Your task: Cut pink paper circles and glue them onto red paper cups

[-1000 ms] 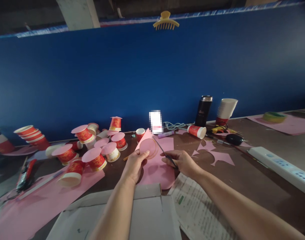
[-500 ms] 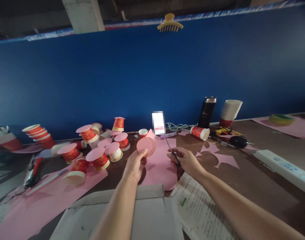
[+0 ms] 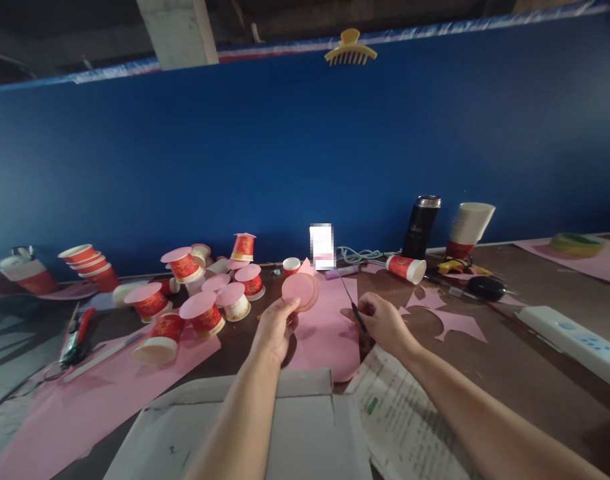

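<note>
— While the left hand [image 3: 277, 325] pinches something pink, what is it exactly?
— It is a pink paper disc [image 3: 299, 291], held upright by its lower edge between thumb and fingertips, above the middle of the bench [image 3: 509, 360]. A second disc edge seems to show just behind it.
— And the right hand [image 3: 385, 323]?
— Closed around the handles of a pair of scissors [image 3: 352, 303]; the blades point up and away, toward the far edge. I cannot tell whether the blades are parted.
— Do disc and scissors touch?
— No, they are apart, with a pink sheet [image 3: 329, 327] lying flat on the bench beneath and between them.
— What else lies about?
— Toward the far left, a cluster of red paper cups [image 3: 205, 313], several capped with pink discs. At the near edge, a flattened cardboard box [image 3: 265, 433] and a printed paper [image 3: 399, 420] just beside it. Near the far edge stand a black flask [image 3: 421, 227] and a stack of white cups [image 3: 467, 227]; pink offcuts [image 3: 452, 320] and a white power strip [image 3: 575, 340] lie toward the right.
</note>
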{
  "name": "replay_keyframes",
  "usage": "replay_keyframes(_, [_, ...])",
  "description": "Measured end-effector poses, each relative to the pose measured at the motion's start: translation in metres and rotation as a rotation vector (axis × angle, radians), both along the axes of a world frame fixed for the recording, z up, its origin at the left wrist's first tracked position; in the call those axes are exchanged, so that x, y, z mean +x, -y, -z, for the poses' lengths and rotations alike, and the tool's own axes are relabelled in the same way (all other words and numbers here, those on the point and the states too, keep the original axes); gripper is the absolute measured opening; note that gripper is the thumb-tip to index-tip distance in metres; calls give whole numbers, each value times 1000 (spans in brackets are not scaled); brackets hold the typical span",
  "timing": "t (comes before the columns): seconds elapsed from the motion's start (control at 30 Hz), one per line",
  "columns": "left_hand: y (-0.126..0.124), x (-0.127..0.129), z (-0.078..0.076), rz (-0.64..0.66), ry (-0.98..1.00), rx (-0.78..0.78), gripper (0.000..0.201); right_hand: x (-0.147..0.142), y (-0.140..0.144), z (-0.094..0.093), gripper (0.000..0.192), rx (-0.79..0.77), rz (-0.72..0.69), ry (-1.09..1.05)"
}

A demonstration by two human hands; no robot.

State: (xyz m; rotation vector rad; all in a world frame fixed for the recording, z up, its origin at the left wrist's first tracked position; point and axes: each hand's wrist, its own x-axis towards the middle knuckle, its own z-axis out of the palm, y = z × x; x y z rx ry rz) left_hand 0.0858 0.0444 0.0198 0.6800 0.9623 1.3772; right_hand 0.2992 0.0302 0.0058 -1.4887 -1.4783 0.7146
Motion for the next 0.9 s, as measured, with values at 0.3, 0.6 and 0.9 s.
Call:
replay_keyframes(0.3, [1,0,1,11,-106,27,34,0,-5,8,34,46,9,-10])
replay_keyframes(0.6, [2,2,1,35,-112,30,36,9,-13,21,32,87,42,164])
replay_keyframes(0.9, [2,2,4,106,-140,27,37,10,-14,16,27,34,56,129])
